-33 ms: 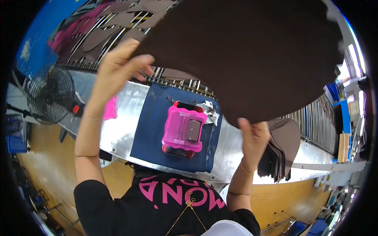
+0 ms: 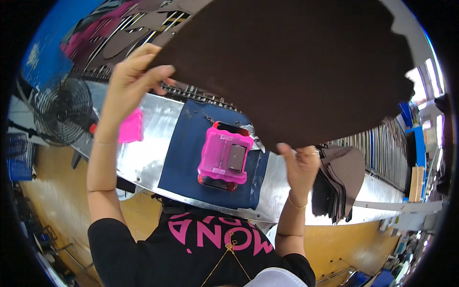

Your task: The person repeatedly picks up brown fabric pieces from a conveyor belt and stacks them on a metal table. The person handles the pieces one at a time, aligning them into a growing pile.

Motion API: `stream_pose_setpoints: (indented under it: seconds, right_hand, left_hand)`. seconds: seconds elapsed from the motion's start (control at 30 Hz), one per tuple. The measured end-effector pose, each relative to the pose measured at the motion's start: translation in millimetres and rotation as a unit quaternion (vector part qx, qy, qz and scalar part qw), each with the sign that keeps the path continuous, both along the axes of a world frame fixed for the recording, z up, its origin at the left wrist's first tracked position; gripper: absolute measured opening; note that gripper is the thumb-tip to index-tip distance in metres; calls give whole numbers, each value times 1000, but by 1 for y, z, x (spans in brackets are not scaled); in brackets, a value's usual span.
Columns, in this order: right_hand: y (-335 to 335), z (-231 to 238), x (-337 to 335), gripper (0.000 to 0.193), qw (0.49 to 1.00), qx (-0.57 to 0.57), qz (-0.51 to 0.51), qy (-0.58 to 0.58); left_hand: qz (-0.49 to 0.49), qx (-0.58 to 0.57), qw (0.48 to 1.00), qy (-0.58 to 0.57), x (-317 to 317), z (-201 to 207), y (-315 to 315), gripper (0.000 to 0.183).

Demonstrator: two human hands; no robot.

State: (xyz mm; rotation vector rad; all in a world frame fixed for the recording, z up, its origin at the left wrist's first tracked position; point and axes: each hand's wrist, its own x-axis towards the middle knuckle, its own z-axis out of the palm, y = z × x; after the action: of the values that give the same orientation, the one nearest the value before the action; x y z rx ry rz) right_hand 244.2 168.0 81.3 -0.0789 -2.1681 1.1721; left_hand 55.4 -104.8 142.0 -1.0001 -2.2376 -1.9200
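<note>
A large dark brown sheet of material (image 2: 296, 71), leather or fabric, is held up in front of me and fills the upper right. My left hand (image 2: 136, 79) pinches its left edge. Lower down, my right hand (image 2: 301, 165) grips the bottom edge between thumb and fingers. Beneath the sheet, a pink wavy-edged template (image 2: 215, 158) with a small grey block (image 2: 236, 158) lies over a red and black item on a dark blue mat (image 2: 184, 167). Crumpled silvery wrapping beside it is partly covered by the sheet.
A stack of brown cut pieces (image 2: 342, 182) hangs over the metal table's (image 2: 165, 115) near edge at right. Beyond, a slatted conveyor (image 2: 370, 138) carries flat brown and magenta pieces. A black fan (image 2: 62, 110) and another pink piece (image 2: 131, 126) are at left.
Both hands have shifted slightly left with the sheet. Its lower edge now covers more of the silvery wrapping.
</note>
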Motion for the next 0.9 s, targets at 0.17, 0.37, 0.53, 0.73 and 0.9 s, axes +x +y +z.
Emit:
stream_pose_setpoints:
  seconds: [0.17,0.37,0.53,0.73,0.9]
  right_hand:
    - [-37,-18,-25,11,994,39,97,-38]
    - [-26,-36,-14,11,982,159,97,-37]
    - [5,-43,25,19,982,165,37,-79]
    - [38,-58,91,10,980,130,-33,-145]
    - [78,-25,158,23,982,77,-88,-148]
  left_hand:
    - [92,8,995,-24,18,-3,-70,15]
    - [67,-89,990,-86,37,-19,-78,7]
    - [-8,-190,979,-78,47,-48,-39,5]
    - [-115,-241,952,151,55,-68,24,8]
    - [-205,-269,912,234,67,-61,71,6]
